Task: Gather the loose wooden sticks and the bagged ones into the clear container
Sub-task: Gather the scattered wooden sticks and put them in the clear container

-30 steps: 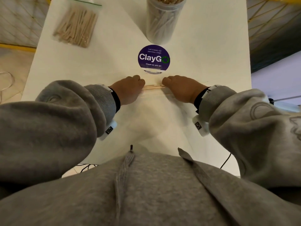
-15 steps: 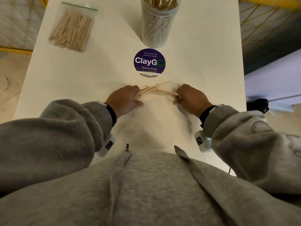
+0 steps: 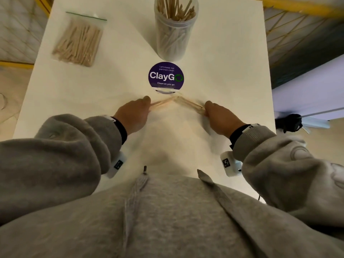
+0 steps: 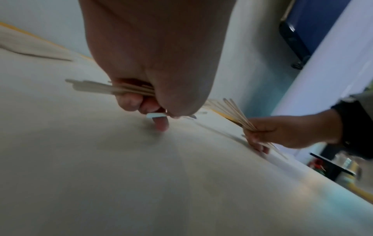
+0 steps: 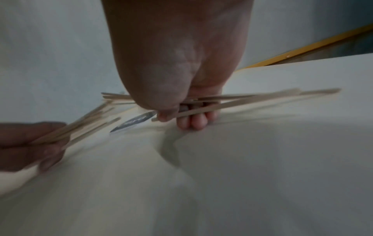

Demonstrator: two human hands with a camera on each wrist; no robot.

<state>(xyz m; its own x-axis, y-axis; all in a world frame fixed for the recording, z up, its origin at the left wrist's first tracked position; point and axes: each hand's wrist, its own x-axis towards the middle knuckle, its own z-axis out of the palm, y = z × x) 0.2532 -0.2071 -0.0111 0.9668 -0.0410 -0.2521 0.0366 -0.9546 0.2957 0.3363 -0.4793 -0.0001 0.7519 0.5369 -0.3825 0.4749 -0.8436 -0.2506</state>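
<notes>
On the white table (image 3: 232,71), my left hand (image 3: 133,114) grips a bundle of thin wooden sticks (image 3: 162,103), seen close in the left wrist view (image 4: 113,89). My right hand (image 3: 220,117) grips a second bundle (image 3: 189,104), fanned out in the right wrist view (image 5: 242,99). The two bundles meet at their tips just below the purple sticker (image 3: 166,76). The clear container (image 3: 175,28) stands upright at the table's far middle with several sticks in it. A zip bag of sticks (image 3: 79,41) lies at the far left.
The table's right edge (image 3: 268,90) runs close to my right hand. A black-handled object (image 3: 290,122) sits off the table to the right. Yellow-framed netting (image 3: 297,30) surrounds the table. My grey hoodie fills the bottom of the head view.
My hands have moved apart, each lifting its own bundle of sticks off the table. The bundles now slope up to meet at their tips, where before the sticks lay flat between my hands.
</notes>
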